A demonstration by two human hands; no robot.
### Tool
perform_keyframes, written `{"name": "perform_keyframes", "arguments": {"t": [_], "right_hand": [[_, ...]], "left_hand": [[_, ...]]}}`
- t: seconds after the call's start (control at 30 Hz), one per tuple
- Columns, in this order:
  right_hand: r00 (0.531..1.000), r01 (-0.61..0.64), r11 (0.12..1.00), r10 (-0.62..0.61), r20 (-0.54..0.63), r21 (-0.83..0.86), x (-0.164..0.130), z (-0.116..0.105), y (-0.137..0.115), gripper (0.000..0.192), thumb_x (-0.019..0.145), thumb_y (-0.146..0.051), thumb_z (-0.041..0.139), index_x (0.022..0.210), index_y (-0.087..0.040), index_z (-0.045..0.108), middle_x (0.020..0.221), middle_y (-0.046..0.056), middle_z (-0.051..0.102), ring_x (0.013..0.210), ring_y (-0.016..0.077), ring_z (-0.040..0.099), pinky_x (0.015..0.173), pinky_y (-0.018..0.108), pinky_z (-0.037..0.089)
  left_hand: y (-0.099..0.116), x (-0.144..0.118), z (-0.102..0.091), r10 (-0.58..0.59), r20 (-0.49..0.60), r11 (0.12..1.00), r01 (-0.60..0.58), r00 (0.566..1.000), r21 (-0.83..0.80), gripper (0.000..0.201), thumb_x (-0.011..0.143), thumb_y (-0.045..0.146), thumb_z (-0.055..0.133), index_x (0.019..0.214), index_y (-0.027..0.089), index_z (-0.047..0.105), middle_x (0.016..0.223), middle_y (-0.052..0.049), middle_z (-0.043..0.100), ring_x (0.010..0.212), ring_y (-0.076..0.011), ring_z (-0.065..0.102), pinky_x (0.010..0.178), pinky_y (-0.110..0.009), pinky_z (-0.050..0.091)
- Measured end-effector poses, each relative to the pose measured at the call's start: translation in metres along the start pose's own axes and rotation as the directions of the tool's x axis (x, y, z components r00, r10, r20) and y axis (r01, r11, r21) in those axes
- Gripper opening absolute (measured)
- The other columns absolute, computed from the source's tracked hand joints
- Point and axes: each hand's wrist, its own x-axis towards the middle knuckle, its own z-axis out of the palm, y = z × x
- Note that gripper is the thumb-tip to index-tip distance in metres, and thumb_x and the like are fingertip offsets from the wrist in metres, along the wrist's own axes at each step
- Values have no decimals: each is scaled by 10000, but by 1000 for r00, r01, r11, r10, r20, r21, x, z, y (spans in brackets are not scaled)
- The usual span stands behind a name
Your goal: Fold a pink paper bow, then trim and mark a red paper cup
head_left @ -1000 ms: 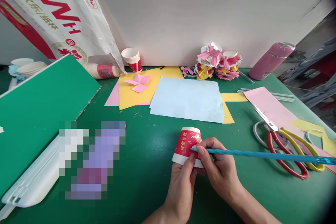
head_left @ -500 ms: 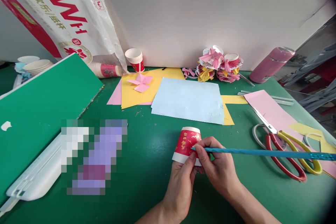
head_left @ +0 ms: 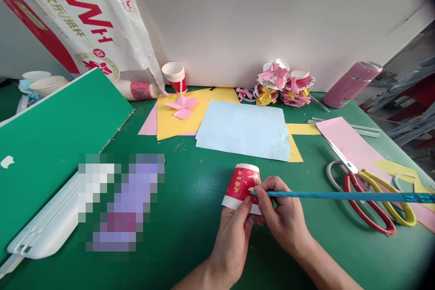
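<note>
A red paper cup (head_left: 239,183) with gold print and a white band lies tilted in my left hand (head_left: 233,240), whose thumb presses on its side near the band. My right hand (head_left: 282,208) is closed in a pinch around a long thin blue stick (head_left: 333,195) near its tapered tip. That tip meets the right part of the cup's printed wall. The stick runs off to the right and ends in a shiny patterned stretch. Some fingers of both hands are hidden behind the cup.
Scissors (head_left: 369,192) lie to the right, under the stick. Light blue sheets (head_left: 243,129), yellow paper (head_left: 200,99) and a pink folded flower (head_left: 182,106) are ahead. Decorated cups (head_left: 285,81) and a pink bottle (head_left: 353,84) stand farther back. A green board (head_left: 71,122) is left.
The stick's tip has shifted slightly right on the cup, and the cup has turned a little in my left hand. Both hands keep their grip.
</note>
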Motion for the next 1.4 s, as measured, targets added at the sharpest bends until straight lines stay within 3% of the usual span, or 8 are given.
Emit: {"name": "perform_keyframes", "arguments": {"t": [0.23, 0.57, 1.4], "right_hand": [[1000, 0, 1000, 0, -16, 19, 3, 4, -3, 172, 860, -306, 511, 721, -208, 483, 510, -57, 444, 385, 92, 428, 365, 208, 353], [1000, 23, 999, -23, -1, -24, 3, 0, -2, 173, 858, -263, 508, 702, -210, 456, 534, -55, 438, 394, 86, 436, 370, 206, 357], [1000, -13, 997, 12, 18, 71, 3, 3, -2, 168, 871, -284, 502, 726, -214, 452, 495, -71, 417, 363, 87, 430, 359, 213, 331]], "left_hand": [[1, 1, 0, -6, 7, 1000, 6, 1000, 7, 322, 748, 261, 660, 1046, 144, 622, 819, -64, 681, 820, -201, 620, 718, -303, 466], [1, 1, 0, 8, 30, 999, -6, 1000, -44, 146, 761, 224, 642, 871, 128, 654, 735, -49, 668, 670, -150, 589, 655, -285, 466], [2, 2, -1, 21, 62, 999, -18, 998, -48, 123, 788, 223, 611, 857, 134, 661, 723, -47, 655, 681, -157, 592, 643, -282, 464]]}}
